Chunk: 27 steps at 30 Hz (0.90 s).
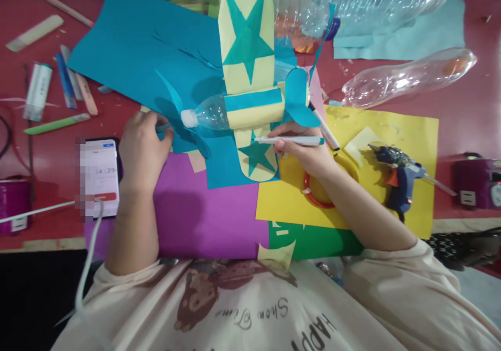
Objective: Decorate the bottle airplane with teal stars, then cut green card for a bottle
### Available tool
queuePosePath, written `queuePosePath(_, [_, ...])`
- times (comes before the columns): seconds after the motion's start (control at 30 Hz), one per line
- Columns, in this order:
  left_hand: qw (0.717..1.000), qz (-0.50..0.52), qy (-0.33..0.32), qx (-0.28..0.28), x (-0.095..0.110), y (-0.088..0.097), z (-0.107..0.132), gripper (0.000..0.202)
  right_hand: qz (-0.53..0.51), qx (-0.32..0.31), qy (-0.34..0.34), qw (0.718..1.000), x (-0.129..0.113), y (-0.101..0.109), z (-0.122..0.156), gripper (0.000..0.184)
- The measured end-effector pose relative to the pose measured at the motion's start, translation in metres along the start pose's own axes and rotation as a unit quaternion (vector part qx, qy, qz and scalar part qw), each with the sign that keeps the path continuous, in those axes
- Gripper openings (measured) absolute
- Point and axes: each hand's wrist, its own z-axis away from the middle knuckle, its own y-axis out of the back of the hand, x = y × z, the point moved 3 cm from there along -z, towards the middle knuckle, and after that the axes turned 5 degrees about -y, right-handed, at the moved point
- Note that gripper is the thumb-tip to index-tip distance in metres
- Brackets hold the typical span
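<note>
In the middle lies a toy airplane (254,116) made from a clear plastic bottle wrapped in pale yellow paper. Its wings carry green stars, a blue stripe runs along the body, and the tail is blue. My right hand (301,145) grips a white marker (297,141) with a teal end, its tip over the near wing (256,158). To the left of the bottle's white cap (189,118), my left hand (144,137) rests with curled fingers around something small and bluish that I cannot make out. A curled blue paper strip (199,142) lies beside it.
A glue gun (403,179) and red tape roll (319,194) lie on yellow paper (422,132) at right. Clear bottles (410,77) stretch across the back right. At left are a phone (102,179), a white cable (92,241) and several markers (38,91).
</note>
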Motion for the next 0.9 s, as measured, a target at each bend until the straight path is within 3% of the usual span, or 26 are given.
queuePosePath(0.17, [0.997,-0.014,0.027,-0.069,0.007,-0.001,0.000,0.006,-0.054,0.015,0.003,0.998,0.008,0.006,-0.001,0.026])
queuePosePath(0.27, [0.996,-0.023,0.043,-0.074,0.006,-0.003,-0.002,0.007,-0.061,0.035,0.003,0.998,0.010,0.007,-0.002,0.024])
queuePosePath(0.4, [0.997,0.055,0.012,0.043,0.016,0.003,0.003,0.015,-0.086,0.032,-0.010,0.996,0.008,0.004,-0.002,0.021])
queuePosePath(0.47, [0.986,0.117,-0.060,0.102,0.032,0.007,0.010,0.024,-0.102,0.017,-0.026,0.994,0.007,0.002,-0.001,0.023])
queuePosePath(0.53, [0.966,0.150,-0.169,0.125,0.054,0.009,0.021,0.024,-0.107,-0.009,-0.038,0.994,0.007,0.000,0.000,0.026])
queuePosePath(0.57, [0.952,0.165,-0.228,0.119,0.066,0.009,0.026,0.021,-0.107,-0.025,-0.042,0.993,0.007,-0.001,0.001,0.027])
queuePosePath(0.63, [0.939,0.215,-0.257,0.082,0.081,0.006,0.034,0.018,-0.110,-0.054,-0.046,0.991,0.008,-0.003,0.003,0.031])
queuePosePath(0.9, [0.919,0.364,-0.147,-0.024,0.094,-0.004,0.045,0.022,-0.122,-0.126,-0.067,0.982,0.006,-0.016,0.010,0.029])
